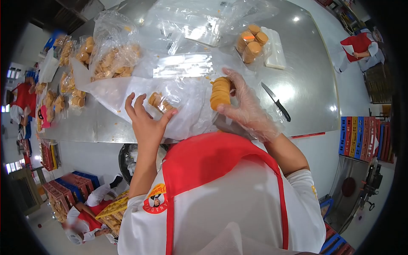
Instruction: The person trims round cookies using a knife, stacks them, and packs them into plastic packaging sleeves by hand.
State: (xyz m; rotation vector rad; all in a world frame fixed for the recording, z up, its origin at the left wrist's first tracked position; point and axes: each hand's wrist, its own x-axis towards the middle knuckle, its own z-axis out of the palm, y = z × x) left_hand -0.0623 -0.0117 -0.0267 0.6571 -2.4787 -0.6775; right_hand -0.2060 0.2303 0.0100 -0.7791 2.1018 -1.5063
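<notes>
My bare left hand (148,121) has its fingers spread beside a clear plastic bag (176,95) with a short stack of round biscuits (159,102) in it. The thumb is at the near end of that stack; whether it presses on the bag I cannot tell. In a clear plastic glove, my right hand (244,104) is closed around a longer stack of round, golden biscuits (220,94), held over the white sheeting to the right of the bag. A black-handled knife (277,102) lies on the table to the right of this hand.
On the steel table (310,72) stand a bag of stacked biscuits (251,44) and a pile of white bags (274,49). A large bag of loose biscuits (114,61) and several packed bags lie at left. Co-workers in red aprons (355,46) are around, near stacked crates (359,138).
</notes>
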